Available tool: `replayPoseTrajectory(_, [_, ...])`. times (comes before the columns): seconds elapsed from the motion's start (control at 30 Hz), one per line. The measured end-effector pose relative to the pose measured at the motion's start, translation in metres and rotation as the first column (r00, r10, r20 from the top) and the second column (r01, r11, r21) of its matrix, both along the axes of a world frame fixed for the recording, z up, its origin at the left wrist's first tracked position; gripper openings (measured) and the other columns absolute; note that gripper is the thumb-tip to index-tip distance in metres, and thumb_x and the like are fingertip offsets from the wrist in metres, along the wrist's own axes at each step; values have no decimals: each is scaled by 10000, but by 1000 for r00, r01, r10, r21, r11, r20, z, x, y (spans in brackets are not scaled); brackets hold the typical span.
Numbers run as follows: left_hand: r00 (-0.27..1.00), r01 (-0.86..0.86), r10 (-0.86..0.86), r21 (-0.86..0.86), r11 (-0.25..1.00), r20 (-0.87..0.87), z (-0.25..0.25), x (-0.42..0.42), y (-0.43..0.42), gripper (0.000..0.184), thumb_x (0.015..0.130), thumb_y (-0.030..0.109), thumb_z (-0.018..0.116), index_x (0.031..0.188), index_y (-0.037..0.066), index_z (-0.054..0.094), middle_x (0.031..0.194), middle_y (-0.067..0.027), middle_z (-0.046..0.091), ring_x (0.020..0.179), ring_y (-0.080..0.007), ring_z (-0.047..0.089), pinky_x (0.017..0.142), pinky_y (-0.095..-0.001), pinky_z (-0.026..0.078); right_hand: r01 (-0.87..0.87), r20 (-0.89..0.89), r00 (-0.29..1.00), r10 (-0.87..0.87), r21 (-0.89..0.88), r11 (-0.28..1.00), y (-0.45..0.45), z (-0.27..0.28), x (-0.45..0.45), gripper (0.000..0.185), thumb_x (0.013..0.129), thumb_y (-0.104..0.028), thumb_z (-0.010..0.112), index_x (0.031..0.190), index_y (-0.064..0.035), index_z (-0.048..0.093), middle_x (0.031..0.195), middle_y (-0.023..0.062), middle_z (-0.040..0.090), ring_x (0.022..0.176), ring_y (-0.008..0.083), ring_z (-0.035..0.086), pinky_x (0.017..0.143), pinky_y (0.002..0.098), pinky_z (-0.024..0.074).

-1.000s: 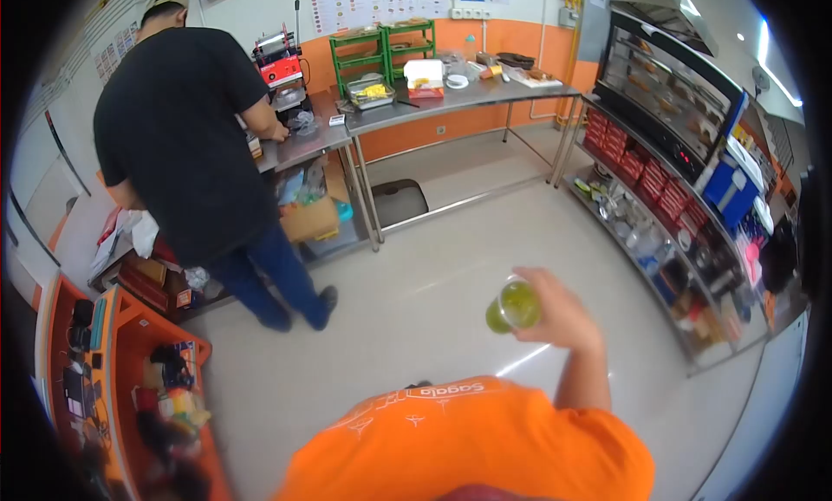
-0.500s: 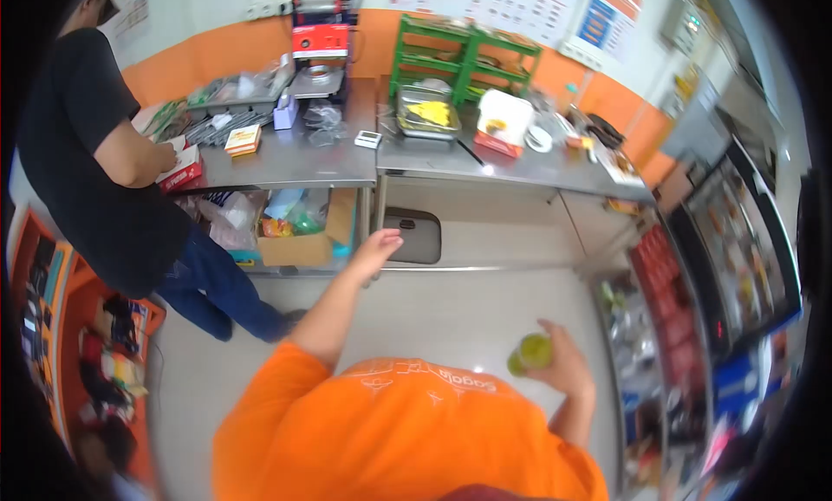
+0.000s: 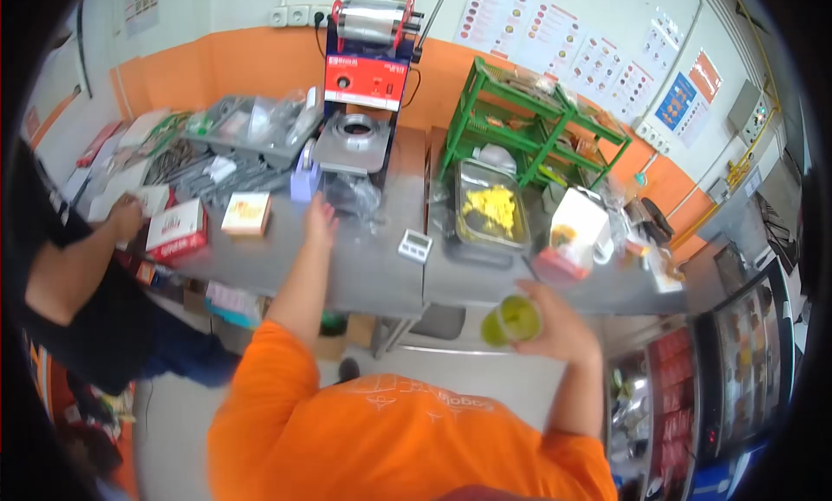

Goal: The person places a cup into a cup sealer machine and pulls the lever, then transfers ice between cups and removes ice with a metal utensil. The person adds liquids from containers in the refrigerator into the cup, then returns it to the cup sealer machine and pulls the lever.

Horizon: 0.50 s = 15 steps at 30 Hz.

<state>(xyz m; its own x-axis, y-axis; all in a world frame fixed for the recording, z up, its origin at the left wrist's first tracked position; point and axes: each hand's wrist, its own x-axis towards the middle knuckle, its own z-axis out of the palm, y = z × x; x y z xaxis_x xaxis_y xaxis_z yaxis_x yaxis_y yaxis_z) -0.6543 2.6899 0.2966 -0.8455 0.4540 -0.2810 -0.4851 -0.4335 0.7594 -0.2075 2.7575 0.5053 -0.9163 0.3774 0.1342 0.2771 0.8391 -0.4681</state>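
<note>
My right hand grips a clear plastic cup of green drink, held tilted in front of the table edge. My left hand is stretched out over the steel table with its fingers extended and nothing seen in it. Just beyond its fingertips stand a small lilac box and some crumpled clear plastic. Behind these is a red and black cup sealing machine with a round metal cup holder at its base.
A co-worker's arm reaches over the table at left, beside a red and white box and an orange and white box. A white timer, a tray of yellow pieces and a green rack are right of centre.
I have moved closer to the table. My left hand has gone forward over it, towards the lilac box, and my right hand has brought the cup up near the table edge.
</note>
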Motion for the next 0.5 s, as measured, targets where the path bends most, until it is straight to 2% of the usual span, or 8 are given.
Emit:
replayPoseTrajectory(0.03, [998, -3, 3, 1, 1000, 71, 1, -23, 14, 639, 831, 465, 527, 1375, 205, 319, 1384, -120, 336, 1251, -221, 345, 1008, -417, 261, 12, -3, 1000, -12, 8, 1000, 7, 8, -29, 778, 544, -181, 759, 1243, -91, 429, 1171, 168, 507, 1083, 345, 496, 899, 383, 421])
replayPoseTrajectory(0.07, [998, 55, -54, -22, 998, 9, 7, -40, 27, 668, 816, 482, 537, 1382, 211, 307, 1429, -142, 263, 1309, -238, 282, 1014, -422, 252, -66, 23, 998, 66, -12, 998, 16, 18, -62, 777, 559, -196, 758, 1251, -87, 424, 1188, 166, 501, 1099, 337, 492, 909, 379, 417])
replayPoseTrajectory(0.17, [987, 144, -143, -6, 990, 77, 13, -74, 65, 656, 812, 474, 548, 1371, 213, 324, 1420, -118, 284, 1283, -238, 311, 1002, -423, 259, -198, 70, 977, 201, -44, 979, 48, 37, -157, 788, 609, -259, 746, 1285, -66, 390, 1231, 172, 482, 1128, 333, 480, 940, 369, 400])
replayPoseTrajectory(0.2, [987, 88, -89, 14, 996, 135, 9, -78, 76, 502, 822, 409, 565, 1249, 179, 437, 1267, -64, 427, 1166, -205, 409, 928, -403, 316, -230, 83, 969, 234, -52, 972, 57, 45, -190, 794, 614, -273, 744, 1289, -61, 382, 1231, 177, 481, 1129, 335, 479, 943, 371, 397])
replayPoseTrajectory(0.23, [987, 87, -87, 9, 996, 137, 3, -79, 82, 502, 822, 409, 565, 1249, 179, 437, 1267, -64, 427, 1166, -205, 409, 928, -403, 316, -243, 46, 969, 245, -37, 969, 66, 49, -221, 797, 611, -274, 745, 1287, -61, 380, 1226, 178, 481, 1123, 335, 484, 940, 376, 398])
replayPoseTrajectory(0.3, [975, 47, -82, 169, 984, 207, -13, -76, 83, 300, 826, 333, 580, 1054, 159, 494, 1024, 0, 481, 1007, -151, 464, 835, -365, 347, -283, -45, 958, 283, 21, 959, 88, 52, -285, 800, 605, -281, 744, 1281, -59, 378, 1222, 184, 476, 1117, 335, 488, 938, 380, 398])
replayPoseTrajectory(0.4, [969, 101, -136, 172, 980, 206, -14, -76, 67, 176, 842, 229, 571, 973, 144, 489, 969, -6, 493, 948, -143, 495, 737, -320, 401, -180, -68, 980, 186, 82, 980, 114, 59, -379, 808, 586, -299, 739, 1271, -64, 379, 1221, 196, 463, 1127, 352, 474, 938, 380, 397])
replayPoseTrajectory(0.5, [973, 158, -182, 168, 973, 139, -3, -69, 53, 166, 855, 216, 551, 991, 138, 496, 959, -3, 508, 955, -136, 507, 747, -308, 400, -164, -112, 976, 186, 177, 970, 139, 39, -463, 783, 595, -250, 743, 1265, -60, 384, 1218, 217, 468, 1132, 345, 476, 950, 380, 393])
